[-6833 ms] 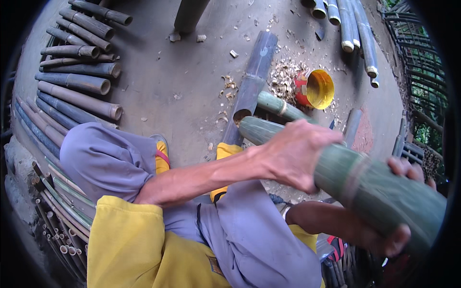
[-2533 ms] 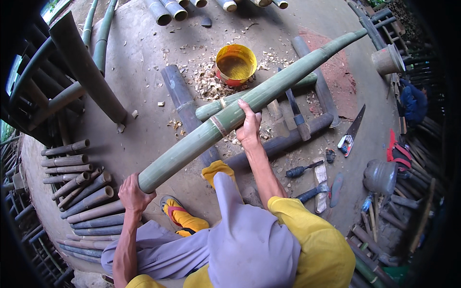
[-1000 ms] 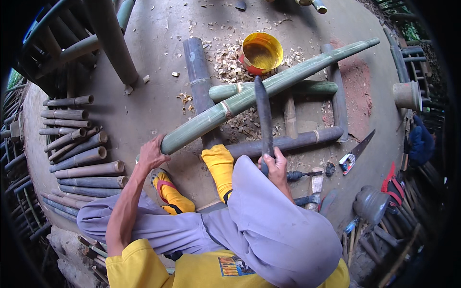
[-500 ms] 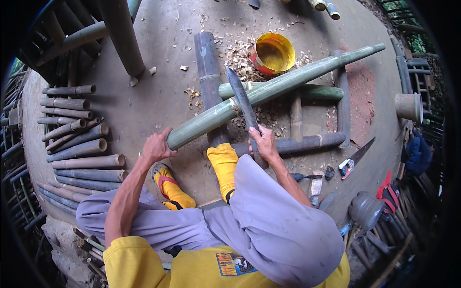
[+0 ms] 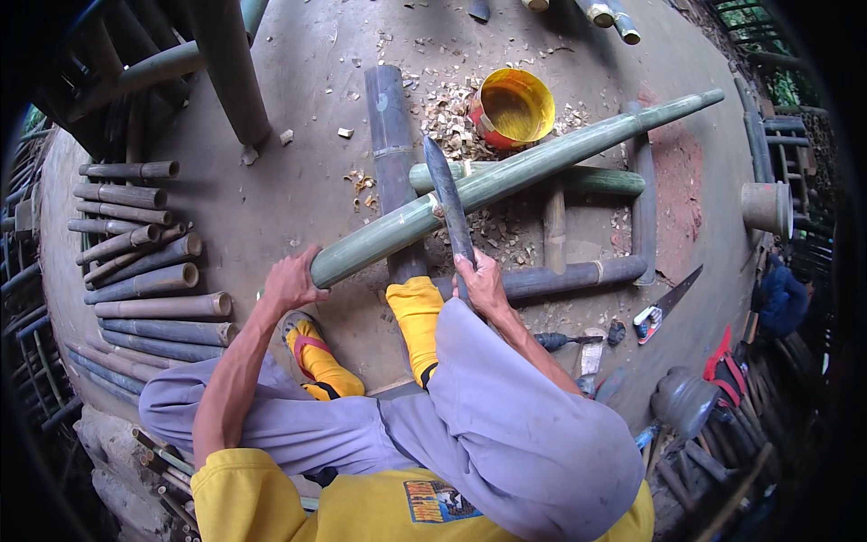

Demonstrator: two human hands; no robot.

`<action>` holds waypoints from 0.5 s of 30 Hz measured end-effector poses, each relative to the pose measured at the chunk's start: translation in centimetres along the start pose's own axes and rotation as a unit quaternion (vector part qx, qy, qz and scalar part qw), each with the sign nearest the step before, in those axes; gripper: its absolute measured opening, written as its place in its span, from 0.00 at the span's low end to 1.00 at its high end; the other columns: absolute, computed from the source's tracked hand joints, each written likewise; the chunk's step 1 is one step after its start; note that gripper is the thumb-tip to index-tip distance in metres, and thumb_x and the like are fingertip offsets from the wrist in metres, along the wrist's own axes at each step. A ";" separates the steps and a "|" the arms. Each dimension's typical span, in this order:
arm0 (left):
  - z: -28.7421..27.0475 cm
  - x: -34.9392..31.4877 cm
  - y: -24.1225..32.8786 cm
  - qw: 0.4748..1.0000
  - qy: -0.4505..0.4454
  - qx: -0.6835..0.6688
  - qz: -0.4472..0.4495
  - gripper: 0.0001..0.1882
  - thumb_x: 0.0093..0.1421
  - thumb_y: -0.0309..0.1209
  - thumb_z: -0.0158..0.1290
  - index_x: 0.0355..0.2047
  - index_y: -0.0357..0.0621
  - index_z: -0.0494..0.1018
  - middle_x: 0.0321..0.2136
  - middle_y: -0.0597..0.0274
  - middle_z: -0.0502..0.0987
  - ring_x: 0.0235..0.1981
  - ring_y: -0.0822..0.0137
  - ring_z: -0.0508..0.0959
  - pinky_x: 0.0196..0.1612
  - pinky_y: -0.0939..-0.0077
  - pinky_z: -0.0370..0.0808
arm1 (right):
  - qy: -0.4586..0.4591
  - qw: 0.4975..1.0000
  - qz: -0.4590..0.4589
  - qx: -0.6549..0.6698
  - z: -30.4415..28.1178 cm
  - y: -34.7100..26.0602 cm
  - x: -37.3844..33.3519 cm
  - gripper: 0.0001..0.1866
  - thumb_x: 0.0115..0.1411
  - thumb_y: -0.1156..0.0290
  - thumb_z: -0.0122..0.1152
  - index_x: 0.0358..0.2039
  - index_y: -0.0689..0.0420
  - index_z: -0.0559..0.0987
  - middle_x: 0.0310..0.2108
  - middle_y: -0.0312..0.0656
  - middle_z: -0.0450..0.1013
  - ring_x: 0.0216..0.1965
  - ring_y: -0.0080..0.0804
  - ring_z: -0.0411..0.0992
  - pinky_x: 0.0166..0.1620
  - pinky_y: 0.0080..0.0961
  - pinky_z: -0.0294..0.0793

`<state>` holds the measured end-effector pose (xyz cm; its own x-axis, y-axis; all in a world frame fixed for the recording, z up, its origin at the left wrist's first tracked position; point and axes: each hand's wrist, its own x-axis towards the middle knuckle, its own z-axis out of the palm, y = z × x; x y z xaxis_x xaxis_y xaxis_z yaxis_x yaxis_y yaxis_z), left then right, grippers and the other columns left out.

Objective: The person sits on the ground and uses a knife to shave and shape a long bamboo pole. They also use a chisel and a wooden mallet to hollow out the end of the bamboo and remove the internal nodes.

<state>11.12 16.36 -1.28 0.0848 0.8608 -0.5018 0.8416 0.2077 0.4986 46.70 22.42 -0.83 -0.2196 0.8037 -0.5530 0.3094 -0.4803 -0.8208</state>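
Observation:
A long green bamboo pole [image 5: 506, 176] lies slanted across a low frame of dark bamboo pieces [image 5: 578, 271]. My left hand [image 5: 291, 282] grips the pole's thick near end. My right hand [image 5: 479, 278] holds the handle of a long dark machete [image 5: 447, 203], whose blade rests across the pole near a pale node ring. My feet in yellow socks [image 5: 415, 312] and sandals are planted under the pole.
A yellow bucket [image 5: 513, 108] stands among wood chips behind the pole. Cut bamboo lengths [image 5: 135, 262] are stacked at left. A hand saw [image 5: 666, 303], a screwdriver-like tool [image 5: 564, 341] and a grey jug [image 5: 684, 402] lie at right.
The machete blade has come down from a raised tilt to lie across the pole. My left hand has slid closer to the pole's cut end.

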 end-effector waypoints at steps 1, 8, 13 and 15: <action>0.2 -0.6 -0.2 1.000 -0.002 -0.003 -0.004 0.36 0.35 0.42 0.65 0.47 0.48 0.67 0.29 0.42 0.79 0.34 0.39 0.79 0.39 0.49 0.75 | -0.022 0.999 0.037 -0.007 -0.6 -1.4 0.3 0.14 0.65 0.60 0.55 0.32 0.59 0.74 0.16 0.36 0.70 0.14 0.23 0.70 0.18 0.24 0.70; -0.2 -0.7 0.1 1.000 -0.005 0.002 -0.005 0.36 0.36 0.42 0.66 0.47 0.48 0.67 0.30 0.43 0.79 0.35 0.40 0.79 0.39 0.50 0.75 | 0.068 0.975 0.046 0.206 1.4 0.0 0.2 0.13 0.64 0.60 0.57 0.32 0.56 0.70 0.18 0.39 0.70 0.14 0.25 0.71 0.16 0.24 0.72; -0.1 -0.4 0.0 1.000 0.005 -0.001 -0.007 0.36 0.35 0.42 0.66 0.47 0.48 0.68 0.29 0.44 0.79 0.34 0.40 0.79 0.39 0.49 0.75 | 0.083 0.969 0.030 0.230 -0.7 -0.9 1.6 0.13 0.66 0.61 0.54 0.30 0.57 0.70 0.17 0.38 0.70 0.13 0.25 0.70 0.15 0.25 0.72; 0.1 -0.3 0.2 1.000 -0.004 -0.003 -0.013 0.36 0.35 0.42 0.66 0.47 0.48 0.68 0.29 0.44 0.79 0.34 0.40 0.79 0.39 0.49 0.75 | -0.036 0.999 0.023 0.022 -0.2 -0.6 0.3 0.13 0.66 0.60 0.54 0.31 0.57 0.70 0.15 0.37 0.69 0.13 0.24 0.70 0.16 0.24 0.72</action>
<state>11.30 16.09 -1.13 0.0678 0.8510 -0.5208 0.8408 0.2323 0.4889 46.66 23.01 -0.47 -0.2722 0.7534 -0.5986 0.2799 -0.5331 -0.7984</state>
